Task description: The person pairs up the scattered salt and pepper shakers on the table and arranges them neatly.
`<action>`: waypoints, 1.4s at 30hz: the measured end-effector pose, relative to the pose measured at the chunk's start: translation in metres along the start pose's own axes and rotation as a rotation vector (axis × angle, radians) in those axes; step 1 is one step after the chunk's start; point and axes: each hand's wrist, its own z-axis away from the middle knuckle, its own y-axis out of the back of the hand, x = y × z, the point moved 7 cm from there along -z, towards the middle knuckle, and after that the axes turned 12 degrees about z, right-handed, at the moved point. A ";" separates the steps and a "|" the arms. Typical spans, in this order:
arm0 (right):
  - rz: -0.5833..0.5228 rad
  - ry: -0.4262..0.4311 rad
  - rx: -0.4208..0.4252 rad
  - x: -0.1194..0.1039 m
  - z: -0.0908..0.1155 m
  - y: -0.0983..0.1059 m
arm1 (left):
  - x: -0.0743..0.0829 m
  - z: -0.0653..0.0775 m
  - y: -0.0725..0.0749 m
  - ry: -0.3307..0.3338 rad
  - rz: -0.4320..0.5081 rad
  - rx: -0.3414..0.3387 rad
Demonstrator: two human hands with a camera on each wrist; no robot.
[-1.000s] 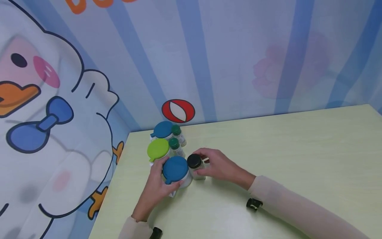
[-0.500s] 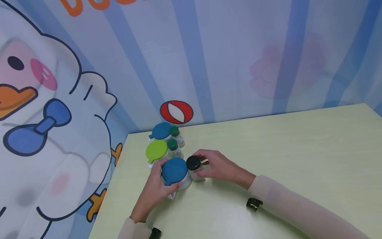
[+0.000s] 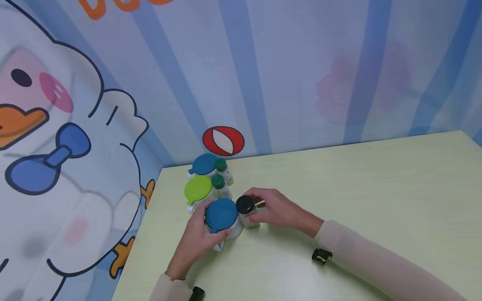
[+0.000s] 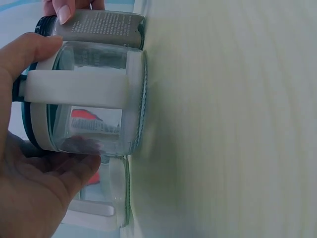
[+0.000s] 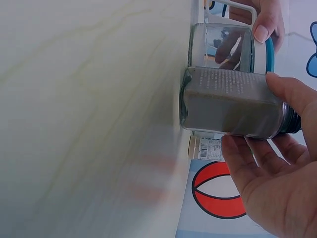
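Head view: read from the left, the green jar (image 3: 198, 190) and back blue jar (image 3: 204, 164) stand toward the table's corner, round and flat-lidded. Left hand (image 3: 199, 234) grips the front blue jar (image 3: 222, 215), thumb on one side, fingers on the other. That jar is upright on the table (image 3: 357, 200): smooth, clear cylinder, white collar, flat white handle (image 4: 74, 89) in the left wrist view. Two slim green-capped bottles (image 3: 218, 181) stand behind it. Next right, the black-capped bottle (image 3: 245, 205), upright at the front blue jar's side; whether the two touch, cannot tell. It is square-sided and glassy, with fine print and a dull grey-brown fill; cap ridged. Right hand (image 3: 276, 209) pinches it between thumb and fingers. Judgement: step in hand is placing the bottle beside the jar, pairing like those behind, and seems nearly done. Next move calls for easing both grips off evenly; the narrow bottle would likely tip sooner than the wide jar if nudged.
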 end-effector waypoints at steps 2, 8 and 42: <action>-0.006 0.008 0.000 -0.001 0.001 0.001 | 0.002 0.000 0.000 -0.007 -0.011 0.012; -0.006 0.028 0.000 -0.001 0.004 0.005 | 0.006 0.002 -0.002 -0.032 -0.040 0.034; 0.049 -0.020 0.047 0.032 0.078 0.079 | 0.061 -0.014 -0.050 -0.116 -0.007 -0.057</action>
